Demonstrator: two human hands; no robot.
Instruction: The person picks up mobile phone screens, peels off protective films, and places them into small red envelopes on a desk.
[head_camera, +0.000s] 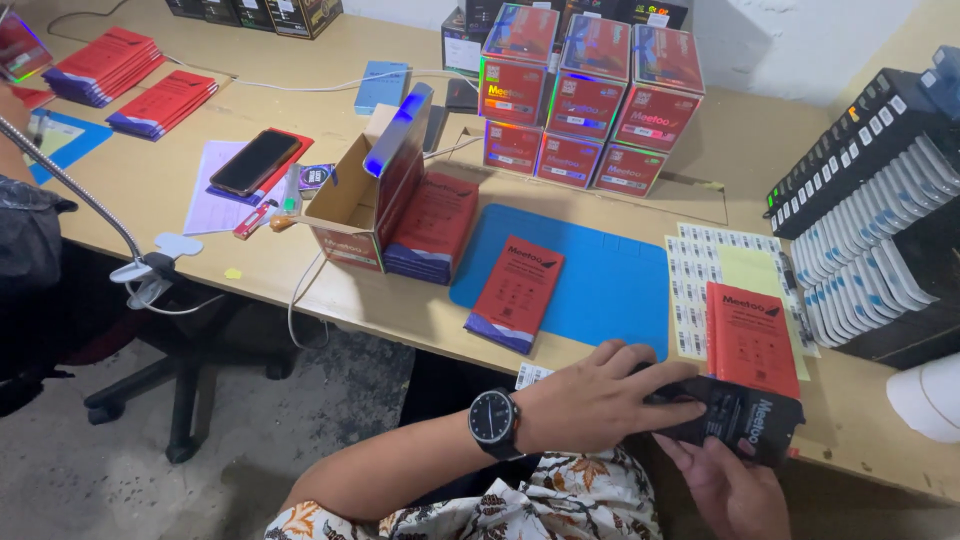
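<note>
At the lower right of the frame, both hands are gripping a black packet (745, 420) just over the table's front edge (400, 320). The left hand (600, 395), wearing a wristwatch (495, 424), is pressing down on its top, while the right hand (725, 480) is cupping it from beneath. A red packet (750, 335) is lying just above.

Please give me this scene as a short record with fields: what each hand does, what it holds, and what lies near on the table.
left hand: wears a black wristwatch, fingers pressed flat on top of the black pouch
right hand: supports the black pouch from below
nearest things: red flat packet just behind the pouch; sticker sheets
table: blue mat with a red packet lying across its near-left edge; open carton; stacked red boxes; dark phone
</note>
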